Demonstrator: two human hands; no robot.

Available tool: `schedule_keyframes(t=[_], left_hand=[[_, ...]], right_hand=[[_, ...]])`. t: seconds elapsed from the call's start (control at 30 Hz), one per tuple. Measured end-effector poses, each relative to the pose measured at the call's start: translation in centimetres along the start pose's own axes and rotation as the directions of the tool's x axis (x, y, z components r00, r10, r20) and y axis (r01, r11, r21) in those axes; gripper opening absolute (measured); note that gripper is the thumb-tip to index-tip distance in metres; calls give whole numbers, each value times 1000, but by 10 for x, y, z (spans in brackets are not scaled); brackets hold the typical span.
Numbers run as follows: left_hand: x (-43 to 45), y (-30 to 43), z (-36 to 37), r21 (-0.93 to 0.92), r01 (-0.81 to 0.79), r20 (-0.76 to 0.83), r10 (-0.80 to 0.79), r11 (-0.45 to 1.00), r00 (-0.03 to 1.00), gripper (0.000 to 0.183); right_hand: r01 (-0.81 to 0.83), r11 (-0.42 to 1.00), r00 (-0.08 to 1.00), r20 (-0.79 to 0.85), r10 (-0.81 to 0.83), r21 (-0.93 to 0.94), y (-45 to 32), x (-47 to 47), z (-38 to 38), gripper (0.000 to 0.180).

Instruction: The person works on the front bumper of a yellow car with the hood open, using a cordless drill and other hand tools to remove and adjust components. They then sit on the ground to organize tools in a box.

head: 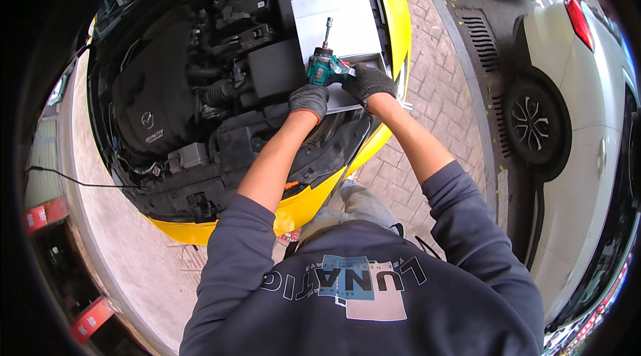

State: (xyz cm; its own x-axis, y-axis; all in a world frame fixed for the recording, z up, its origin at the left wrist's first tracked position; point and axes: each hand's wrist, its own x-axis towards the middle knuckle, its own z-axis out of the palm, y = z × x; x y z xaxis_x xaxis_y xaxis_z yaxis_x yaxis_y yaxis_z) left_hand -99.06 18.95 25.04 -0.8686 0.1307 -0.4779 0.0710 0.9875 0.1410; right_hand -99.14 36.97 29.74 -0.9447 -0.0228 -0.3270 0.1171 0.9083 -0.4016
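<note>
Both of my hands wear dark knit gloves and are at a green and black cordless drill (320, 68), whose long socket bit (328, 33) points away from me. My right hand (368, 80) is closed around the drill's grip end, much of which it hides. At the drill's rear is my left hand (309, 99); its fingers are partly hidden, and whether they grip the drill cannot be told. Under the drill a white cardboard box (336, 20) with its lid raised lies at the corner of the engine bay.
A black Mazda engine cover (155, 90) and an air intake hose (220, 91) lie to the left. Yellow bodywork (395, 10) edges the bay. An orange-handled tool (291, 185) lies at the front edge. A white car (576, 130) stands on the right.
</note>
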Motion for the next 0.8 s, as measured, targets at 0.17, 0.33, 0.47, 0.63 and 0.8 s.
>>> schedule_keyframes(t=[0.17, 0.33, 0.47, 0.63, 0.8], left_hand=[[-13, -38, 31, -203, -310, -472, 184, 929, 862, 17], [-97, -44, 34, -518, -529, -746, -52, 672, 664, 15], [-200, -46, 42, -657, -483, -672, -161, 579, 723, 27], [-270, -84, 81, -779, -398, -569, -277, 484, 775, 33], [-329, -143, 100, -782, -351, -542, -285, 515, 791, 37]], right_hand=[[108, 991, 993, -55, -104, 75, 2, 5, 9, 55], [51, 999, 998, -24, -51, 15, -48, -71, -27, 41], [187, 882, 841, 394, -371, 432, -69, -125, 26, 37], [254, 870, 671, 571, -473, 422, -108, -163, 71, 34], [137, 899, 510, 748, -424, 416, -179, -191, 97, 35]])
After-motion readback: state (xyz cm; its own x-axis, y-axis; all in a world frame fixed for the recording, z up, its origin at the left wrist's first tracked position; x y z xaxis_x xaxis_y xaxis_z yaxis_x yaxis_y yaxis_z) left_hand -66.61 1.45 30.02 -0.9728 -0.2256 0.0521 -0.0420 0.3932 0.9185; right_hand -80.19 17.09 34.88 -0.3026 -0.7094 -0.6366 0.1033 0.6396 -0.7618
